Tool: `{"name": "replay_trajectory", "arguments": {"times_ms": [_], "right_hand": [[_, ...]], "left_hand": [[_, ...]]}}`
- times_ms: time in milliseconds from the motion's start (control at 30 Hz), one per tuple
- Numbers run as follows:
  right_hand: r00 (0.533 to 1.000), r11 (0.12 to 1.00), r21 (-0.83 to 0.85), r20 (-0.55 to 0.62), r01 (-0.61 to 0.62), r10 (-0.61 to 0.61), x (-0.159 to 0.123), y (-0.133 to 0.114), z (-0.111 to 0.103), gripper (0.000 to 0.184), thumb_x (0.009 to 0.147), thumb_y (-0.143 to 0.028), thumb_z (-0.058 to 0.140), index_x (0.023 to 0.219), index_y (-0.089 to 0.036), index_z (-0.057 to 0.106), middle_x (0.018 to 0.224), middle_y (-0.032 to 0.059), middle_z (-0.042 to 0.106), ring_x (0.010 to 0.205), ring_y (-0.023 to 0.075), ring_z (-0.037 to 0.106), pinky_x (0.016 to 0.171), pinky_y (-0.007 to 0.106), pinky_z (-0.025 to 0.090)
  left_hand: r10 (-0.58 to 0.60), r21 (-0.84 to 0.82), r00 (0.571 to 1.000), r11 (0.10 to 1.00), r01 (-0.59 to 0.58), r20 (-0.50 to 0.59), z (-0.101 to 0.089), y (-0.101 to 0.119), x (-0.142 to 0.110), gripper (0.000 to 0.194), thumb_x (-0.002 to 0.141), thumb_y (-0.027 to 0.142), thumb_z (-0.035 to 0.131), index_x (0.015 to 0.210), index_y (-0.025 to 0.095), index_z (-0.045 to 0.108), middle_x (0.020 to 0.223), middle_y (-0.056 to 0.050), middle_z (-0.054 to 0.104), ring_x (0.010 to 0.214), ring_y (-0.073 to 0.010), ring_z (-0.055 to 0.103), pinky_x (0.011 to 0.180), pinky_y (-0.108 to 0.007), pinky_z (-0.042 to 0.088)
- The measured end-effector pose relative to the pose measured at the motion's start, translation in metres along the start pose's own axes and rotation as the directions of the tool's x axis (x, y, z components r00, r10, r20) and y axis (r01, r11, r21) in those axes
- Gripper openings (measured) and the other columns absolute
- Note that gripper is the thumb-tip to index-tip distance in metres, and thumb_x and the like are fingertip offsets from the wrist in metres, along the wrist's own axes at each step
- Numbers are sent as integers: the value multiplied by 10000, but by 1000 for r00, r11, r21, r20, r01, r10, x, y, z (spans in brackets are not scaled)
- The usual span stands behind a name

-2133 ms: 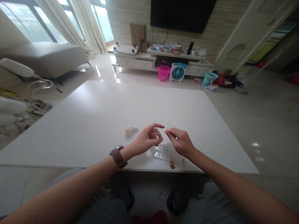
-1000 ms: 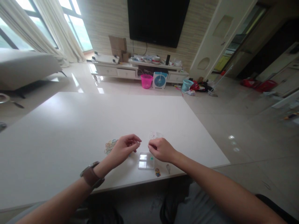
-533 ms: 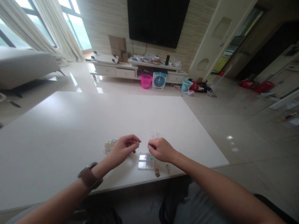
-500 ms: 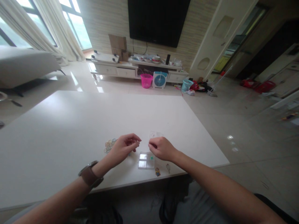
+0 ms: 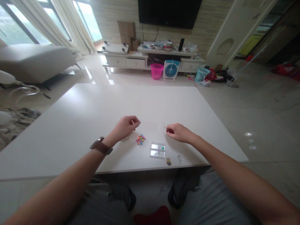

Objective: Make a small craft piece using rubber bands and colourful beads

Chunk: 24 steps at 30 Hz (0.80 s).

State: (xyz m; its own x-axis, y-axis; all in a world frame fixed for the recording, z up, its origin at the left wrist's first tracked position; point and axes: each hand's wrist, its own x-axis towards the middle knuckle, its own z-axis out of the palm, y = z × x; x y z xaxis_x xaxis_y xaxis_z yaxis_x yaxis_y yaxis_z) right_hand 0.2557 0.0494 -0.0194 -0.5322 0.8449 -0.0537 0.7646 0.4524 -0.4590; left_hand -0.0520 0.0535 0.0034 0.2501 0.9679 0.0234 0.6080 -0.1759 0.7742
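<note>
My left hand hovers over the white table, thumb and fingertips brought together; anything between them is too small to make out. Below it lies a pile of colourful beads, with pale rings partly hidden by the wrist. My right hand has its fingers curled at the right edge of a small clear plastic piece with tiny marks or parts on it. What those fingers hold is hidden. Between the hands and the table's front edge sits a clear divided box with a green piece inside.
A small yellow-and-blue cartoon figure and a pale key-shaped piece lie near the front edge. Beyond the table stand a pink basket, a blue-and-white fan and a low TV cabinet.
My hands have moved apart, the left off the bead pile and the right to the clear plastic piece. The beads now show. The camera view has shifted down and left.
</note>
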Motion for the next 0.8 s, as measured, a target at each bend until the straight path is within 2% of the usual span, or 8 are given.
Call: {"name": "replay_trajectory", "arguments": {"times_ms": [100, 233, 367, 533, 667, 733, 800], "right_hand": [[993, 994, 35, 56, 104, -106, -2, -8, 1, 121, 801, -83, 625, 798, -171, 708, 751, 18, 667, 670, 139, 567, 637, 248, 382], [954, 966, 59, 157, 251, -257, -10, -25, 7, 155, 795, -60, 636, 783, -175, 739, 762, 29, 675, 677, 143, 577, 633, 255, 380], [956, 966, -115, 206, 233, -206, -14, -34, 19, 153, 801, -95, 648, 741, -194, 748, 769, 52, 697, 664, 166, 589, 579, 277, 327], [974, 969, -185, 182, 166, -132, -13, -37, 31, 169, 779, -101, 671, 646, -196, 713, 728, 72, 701, 641, 188, 595, 547, 295, 286], [975, 965, -202, 182, 167, -130, -11, -39, 30, 181, 792, -108, 657, 631, -183, 688, 725, 80, 689, 622, 181, 574, 549, 295, 294], [978, 974, -149, 150, 170, -148, -11, -40, 26, 160, 809, -113, 642, 667, -174, 684, 742, 68, 676, 630, 169, 562, 570, 287, 325], [985, 987, -15, 59, 161, -159, -10, -41, 21, 127, 829, -120, 634, 724, -169, 685, 743, 43, 652, 654, 156, 559, 612, 277, 369]], "left_hand": [[43, 149, 995, 987, -56, 86, 0, -3, -1, 234, 856, 356, 573, 789, 175, 705, 653, -12, 663, 556, -122, 574, 567, -242, 407], [81, 276, 970, 950, -145, 231, 8, -2, -6, 196, 833, 278, 550, 818, 192, 726, 719, -30, 699, 628, -144, 601, 609, -255, 411], [114, 348, 945, 910, -223, 307, 18, -1, -9, 184, 825, 272, 564, 871, 205, 729, 793, -44, 722, 676, -164, 613, 640, -271, 410], [136, 363, 933, 895, -260, 333, 22, 2, -12, 167, 837, 298, 581, 865, 218, 724, 828, -45, 728, 679, -163, 603, 632, -272, 387], [143, 344, 939, 905, -252, 313, 18, 5, -14, 160, 843, 300, 587, 859, 221, 725, 822, -41, 735, 674, -163, 613, 635, -274, 396], [124, 269, 945, 940, -209, 303, 19, 7, -15, 162, 850, 292, 585, 864, 212, 726, 748, -31, 725, 648, -160, 621, 636, -272, 415], [85, 131, 952, 983, -128, 293, 24, 10, -17, 180, 867, 303, 583, 894, 197, 726, 677, -24, 709, 620, -157, 634, 630, -270, 439]]}}
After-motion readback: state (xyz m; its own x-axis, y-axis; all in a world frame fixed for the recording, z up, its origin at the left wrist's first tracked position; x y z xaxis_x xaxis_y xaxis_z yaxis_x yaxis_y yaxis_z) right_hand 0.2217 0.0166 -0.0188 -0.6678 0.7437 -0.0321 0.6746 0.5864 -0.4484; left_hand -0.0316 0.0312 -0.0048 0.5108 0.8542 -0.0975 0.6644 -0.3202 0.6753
